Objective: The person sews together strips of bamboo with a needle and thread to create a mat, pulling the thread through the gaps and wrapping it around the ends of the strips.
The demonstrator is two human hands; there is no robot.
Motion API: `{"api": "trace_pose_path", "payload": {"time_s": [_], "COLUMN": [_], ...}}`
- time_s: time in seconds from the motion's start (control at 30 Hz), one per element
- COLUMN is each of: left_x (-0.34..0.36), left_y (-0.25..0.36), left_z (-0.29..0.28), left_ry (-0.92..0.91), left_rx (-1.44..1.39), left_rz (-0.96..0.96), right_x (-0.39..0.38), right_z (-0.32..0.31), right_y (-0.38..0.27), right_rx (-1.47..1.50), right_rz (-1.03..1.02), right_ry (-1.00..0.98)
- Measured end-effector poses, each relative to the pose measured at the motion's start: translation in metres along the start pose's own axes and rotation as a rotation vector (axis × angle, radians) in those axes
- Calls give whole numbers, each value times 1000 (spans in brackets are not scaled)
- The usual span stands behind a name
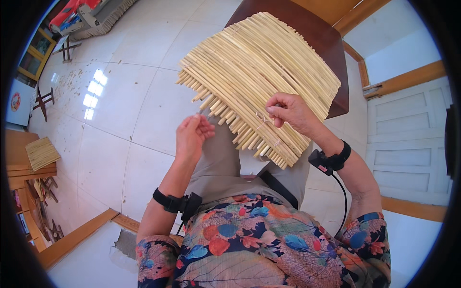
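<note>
A mat of pale bamboo-like sticks (259, 72) lies over my knees and a dark reddish-brown board or seat (336, 96), its near left edge showing uneven stick ends. My right hand (287, 111) is over the near right part of the mat, thumb and index finger pinched on a thin looped string (260, 115) that runs onto the sticks. My left hand (194, 133) is raised just left of the mat's edge with curled, closed fingers; what they hold, if anything, is too small to make out. Black straps with small devices circle both forearms.
A white panelled door (406, 141) is at the right. At the left stand a smaller stick mat (42, 152) on wooden furniture, a folding stool (44, 100) and a glass-fronted cabinet (38, 50). Small chips are scattered on the tiled floor (144, 110).
</note>
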State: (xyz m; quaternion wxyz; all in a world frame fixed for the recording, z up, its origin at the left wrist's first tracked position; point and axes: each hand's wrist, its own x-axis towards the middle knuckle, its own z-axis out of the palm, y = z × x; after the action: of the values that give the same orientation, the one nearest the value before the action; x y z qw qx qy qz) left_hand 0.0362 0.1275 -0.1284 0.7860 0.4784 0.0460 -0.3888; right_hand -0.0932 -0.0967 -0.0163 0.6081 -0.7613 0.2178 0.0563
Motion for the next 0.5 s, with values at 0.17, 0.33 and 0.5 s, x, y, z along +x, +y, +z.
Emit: {"api": "trace_pose_path", "payload": {"time_s": [0.17,0.33,0.5], "left_x": [1,15,20], "left_y": [3,19,54], "left_z": [3,7,37], "left_ry": [42,117,49], "left_rx": [-184,-401,-472], "left_rz": [-84,-14,73], "right_x": [-3,-17,-6], "right_z": [6,28,24], "right_y": [3,-1,13], "right_rx": [-69,-584,-1027], "right_rz": [-11,-312,-527], "right_ry": [47,-47,119]}}
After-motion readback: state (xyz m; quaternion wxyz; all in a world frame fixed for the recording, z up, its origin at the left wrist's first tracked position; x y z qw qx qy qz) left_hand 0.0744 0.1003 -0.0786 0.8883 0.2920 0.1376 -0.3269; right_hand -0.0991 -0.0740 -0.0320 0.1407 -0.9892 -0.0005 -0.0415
